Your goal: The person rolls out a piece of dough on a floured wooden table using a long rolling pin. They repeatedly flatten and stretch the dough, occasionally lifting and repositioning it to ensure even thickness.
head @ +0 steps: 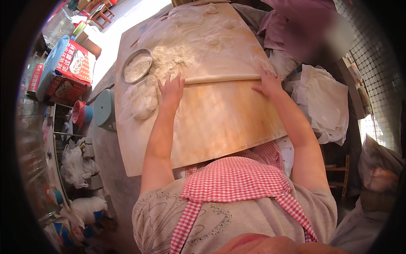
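Observation:
My left hand (171,89) lies at the left end of a long pale rolling pin (222,78), fingers spread. At the pin's right end rests my right hand (269,83), its fingers also apart. Both palms face down, and neither hand's fingers are wrapped around the pin. A thin, floured sheet of dough (222,66) appears to lie just beyond the pin. Left of my left hand, a lump of dough (146,106) sits under clear plastic film. Behind it stands a round metal-rimmed sieve (122,68) with flour inside, beside a heap of loose flour (173,58).
Small dough pieces (212,40) lie on the far part of the wooden board (228,120). A teal plastic stool (104,108) stands left of the board. White cloth (323,101) is heaped at the right, near another person in purple clothing (275,28).

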### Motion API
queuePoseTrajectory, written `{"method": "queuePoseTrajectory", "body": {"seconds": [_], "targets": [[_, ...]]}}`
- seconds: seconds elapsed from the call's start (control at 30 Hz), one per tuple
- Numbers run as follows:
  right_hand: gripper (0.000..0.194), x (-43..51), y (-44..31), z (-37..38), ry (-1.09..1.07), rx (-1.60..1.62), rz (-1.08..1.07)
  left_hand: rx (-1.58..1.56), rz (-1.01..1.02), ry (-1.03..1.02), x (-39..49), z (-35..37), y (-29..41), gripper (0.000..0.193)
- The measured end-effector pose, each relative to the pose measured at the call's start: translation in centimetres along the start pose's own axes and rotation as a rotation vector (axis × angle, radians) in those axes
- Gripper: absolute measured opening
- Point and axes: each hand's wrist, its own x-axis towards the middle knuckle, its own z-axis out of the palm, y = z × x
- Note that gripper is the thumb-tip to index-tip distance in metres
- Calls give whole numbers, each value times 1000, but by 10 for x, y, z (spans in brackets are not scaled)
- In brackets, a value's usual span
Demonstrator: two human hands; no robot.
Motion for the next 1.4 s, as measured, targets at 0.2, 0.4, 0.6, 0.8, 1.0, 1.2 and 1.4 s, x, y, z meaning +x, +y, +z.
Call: {"method": "queuePoseTrajectory", "body": {"seconds": [0.2, 0.4, 0.6, 0.8, 1.0, 1.2, 1.4], "targets": [[99, -77, 22, 20, 68, -48, -111, -47, 90, -23, -85, -24, 0, 41], [71, -154, 48, 63, 314, 259, -343, -181, 296, -4, -172, -37, -14, 36], [27, -182, 63, 98, 491, 411, -587, -291, 532, 0, -180, -44, 9, 28], [23, -135, 97, 75, 567, 424, -538, -164, 506, 87, -95, -28, 85, 49], [20, -147, 114, 88, 535, 505, -491, -69, 481, -199, -113, 0, 108, 69], [25, -117, 114, 72, 498, 457, -429, -43, 529, -161, -135, -8, 95, 71], [53, -117, 110, 84, 417, 186, -334, -51, 482, -245, -152, -14, 94, 73]]}}
